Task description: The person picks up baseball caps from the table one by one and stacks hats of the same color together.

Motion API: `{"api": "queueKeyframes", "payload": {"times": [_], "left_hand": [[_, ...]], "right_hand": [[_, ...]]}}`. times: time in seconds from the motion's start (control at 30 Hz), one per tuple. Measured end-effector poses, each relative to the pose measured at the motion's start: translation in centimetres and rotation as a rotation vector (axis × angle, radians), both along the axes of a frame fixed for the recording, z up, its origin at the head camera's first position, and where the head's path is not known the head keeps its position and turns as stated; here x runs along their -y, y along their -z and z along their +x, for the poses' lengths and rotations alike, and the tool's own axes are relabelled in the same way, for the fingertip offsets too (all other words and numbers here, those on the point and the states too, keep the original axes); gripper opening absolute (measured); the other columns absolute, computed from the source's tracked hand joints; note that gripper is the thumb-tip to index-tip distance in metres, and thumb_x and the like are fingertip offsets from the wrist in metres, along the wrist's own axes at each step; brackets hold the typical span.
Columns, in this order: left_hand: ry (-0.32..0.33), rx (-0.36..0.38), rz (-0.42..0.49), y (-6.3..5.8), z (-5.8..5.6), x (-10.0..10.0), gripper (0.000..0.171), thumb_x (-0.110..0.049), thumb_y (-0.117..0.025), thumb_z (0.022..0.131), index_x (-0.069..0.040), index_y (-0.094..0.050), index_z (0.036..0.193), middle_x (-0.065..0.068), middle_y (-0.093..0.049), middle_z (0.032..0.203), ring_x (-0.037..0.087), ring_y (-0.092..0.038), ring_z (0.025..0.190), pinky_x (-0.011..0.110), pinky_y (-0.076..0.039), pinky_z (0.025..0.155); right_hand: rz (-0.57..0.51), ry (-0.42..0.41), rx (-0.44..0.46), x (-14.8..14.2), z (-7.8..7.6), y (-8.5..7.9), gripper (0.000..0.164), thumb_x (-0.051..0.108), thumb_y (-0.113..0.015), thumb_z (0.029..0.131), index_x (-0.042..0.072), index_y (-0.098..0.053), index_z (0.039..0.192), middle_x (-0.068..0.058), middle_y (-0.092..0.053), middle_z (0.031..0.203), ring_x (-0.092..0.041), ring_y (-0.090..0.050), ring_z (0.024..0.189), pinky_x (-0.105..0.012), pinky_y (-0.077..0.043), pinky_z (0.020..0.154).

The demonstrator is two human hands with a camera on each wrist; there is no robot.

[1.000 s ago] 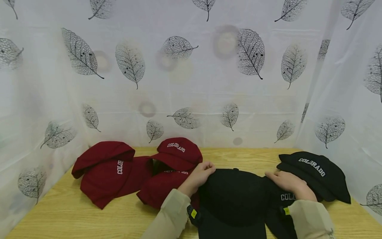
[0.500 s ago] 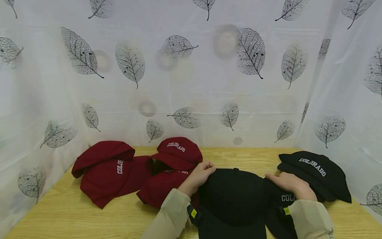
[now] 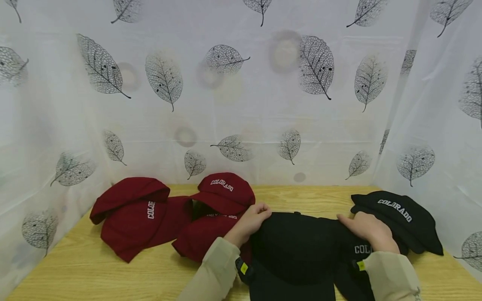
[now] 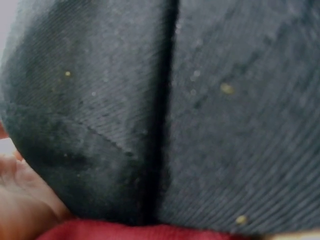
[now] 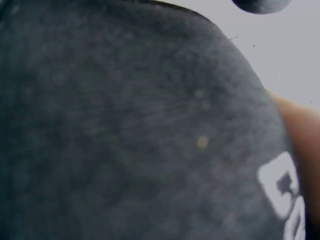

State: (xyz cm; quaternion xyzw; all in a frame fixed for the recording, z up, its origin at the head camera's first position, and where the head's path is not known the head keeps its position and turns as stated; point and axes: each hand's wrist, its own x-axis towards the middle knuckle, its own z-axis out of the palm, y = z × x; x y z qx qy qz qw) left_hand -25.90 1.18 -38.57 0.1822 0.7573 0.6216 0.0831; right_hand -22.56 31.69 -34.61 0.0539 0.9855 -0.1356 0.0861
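Observation:
A black baseball cap [image 3: 293, 251] faces me in the head view, its button at the top and its brim running out of the bottom edge. My left hand [image 3: 250, 221] pinches its upper left edge; dark cloth fills most of the left wrist view. At the right side my right hand [image 3: 369, 230] grips black cap cloth, thumb on top and other fingers mostly hidden. Under that hand, a second black cap [image 3: 350, 246] with partly covered white lettering overlaps the first. A white letter on black cloth [image 5: 150, 125] shows close up in the right wrist view.
Dark red COLORADO caps lie stacked at left [image 3: 132, 217] and in two layers at centre left [image 3: 226, 192]. More black COLORADO caps [image 3: 399, 213] lie at back right. A white leaf-print curtain [image 3: 241, 104] bounds the wooden table [image 3: 113, 276] behind and at both sides.
My right hand has shifted slightly right and its knuckles have risen, so more of the black cap's upper right edge shows. My left hand and the red caps have stayed in place.

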Motion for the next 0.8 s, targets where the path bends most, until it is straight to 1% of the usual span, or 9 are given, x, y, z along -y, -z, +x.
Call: {"api": "queueKeyframes", "payload": {"times": [0.07, 0.13, 0.17, 0.2, 0.3, 0.5, 0.6, 0.7, 0.8], "left_hand": [[0.002, 0.002, -0.003, 0.0, 0.0, 0.1, 0.017, -0.018, -0.048, 0.092, -0.004, -0.054, 0.086, 0.003, -0.048, 0.082, 0.017, -0.045, 0.077, 0.032, -0.037, 0.072], [0.01, -0.001, -0.005, 0.0, 0.0, 0.2, 0.017, -0.018, -0.048, 0.092, -0.003, -0.053, 0.085, 0.003, -0.048, 0.081, 0.017, -0.045, 0.076, 0.032, -0.037, 0.071], [0.011, -0.002, -0.008, -0.1, 0.0, 0.3, 0.017, -0.018, -0.048, 0.092, -0.003, -0.053, 0.084, 0.003, -0.048, 0.08, 0.017, -0.045, 0.076, 0.032, -0.037, 0.071], [0.012, -0.005, -0.008, -0.1, 0.0, 0.3, 0.017, -0.018, -0.048, 0.092, -0.003, -0.053, 0.084, 0.003, -0.048, 0.08, 0.017, -0.045, 0.075, 0.032, -0.037, 0.07], [0.003, -0.001, -0.013, -0.2, 0.1, 0.5, 0.018, -0.017, -0.048, 0.091, -0.003, -0.053, 0.082, 0.002, -0.046, 0.078, 0.017, -0.044, 0.073, 0.031, -0.037, 0.068], [-0.113, 0.054, 0.027, -0.2, -0.2, 0.3, 0.014, -0.011, -0.047, 0.086, 0.0, -0.055, 0.081, 0.002, -0.047, 0.077, 0.017, -0.044, 0.072, 0.032, -0.038, 0.069], [-0.137, 0.061, 0.045, -0.2, -0.3, 0.3, 0.013, -0.009, -0.046, 0.085, 0.001, -0.054, 0.081, 0.002, -0.046, 0.076, 0.017, -0.043, 0.072, 0.032, -0.038, 0.069], [-0.159, 0.06, 0.076, -0.3, -0.4, 0.3, 0.013, -0.009, -0.044, 0.084, -0.002, -0.049, 0.074, 0.001, -0.041, 0.07, 0.016, -0.039, 0.067, 0.03, -0.036, 0.064], [-0.208, 0.054, 0.119, -0.2, -0.4, 0.2, 0.016, -0.009, -0.042, 0.082, -0.008, -0.041, 0.066, 0.0, -0.034, 0.064, 0.016, -0.033, 0.06, 0.028, -0.031, 0.06]], "right_hand": [[-0.009, -0.005, -0.076, 0.2, 0.1, 0.1, 0.059, 0.052, -0.034, 0.09, -0.001, -0.058, 0.082, -0.018, -0.051, 0.075, -0.03, -0.051, 0.067, -0.041, -0.04, 0.061], [-0.02, -0.01, -0.143, 0.4, 0.2, 0.1, 0.044, 0.042, -0.038, 0.09, 0.009, -0.047, 0.063, -0.004, -0.038, 0.061, -0.021, -0.042, 0.056, -0.035, -0.034, 0.054], [-0.022, -0.01, -0.166, 0.5, 0.3, 0.2, 0.041, 0.039, -0.038, 0.09, 0.012, -0.04, 0.059, 0.0, -0.031, 0.059, -0.018, -0.037, 0.053, -0.033, -0.03, 0.052], [-0.018, -0.011, -0.182, 0.5, 0.4, 0.2, 0.041, 0.037, -0.039, 0.09, 0.013, -0.036, 0.057, 0.001, -0.027, 0.058, -0.017, -0.035, 0.051, -0.032, -0.029, 0.052], [-0.012, -0.011, -0.212, 0.7, 0.6, -0.1, 0.042, 0.036, -0.039, 0.092, 0.013, -0.038, 0.057, 0.001, -0.028, 0.056, -0.018, -0.037, 0.05, -0.032, -0.03, 0.05], [-0.018, 0.02, -0.267, 1.2, 1.0, -1.0, 0.045, 0.037, -0.036, 0.093, 0.014, -0.038, 0.055, 0.002, -0.028, 0.051, -0.018, -0.036, 0.047, -0.031, -0.028, 0.046], [-0.025, 0.042, -0.314, 1.4, 1.3, -1.7, 0.047, 0.038, -0.034, 0.094, 0.014, -0.037, 0.053, 0.002, -0.028, 0.051, -0.018, -0.034, 0.047, -0.03, -0.028, 0.046], [-0.031, 0.067, -0.366, 1.6, 1.7, -2.3, 0.05, 0.041, -0.031, 0.094, 0.014, -0.037, 0.053, 0.001, -0.028, 0.051, -0.019, -0.035, 0.048, -0.031, -0.027, 0.047], [-0.043, 0.106, -0.432, 1.9, 2.1, -2.7, 0.052, 0.043, -0.028, 0.095, 0.014, -0.037, 0.052, 0.001, -0.027, 0.051, -0.02, -0.034, 0.048, -0.031, -0.026, 0.045]]}}
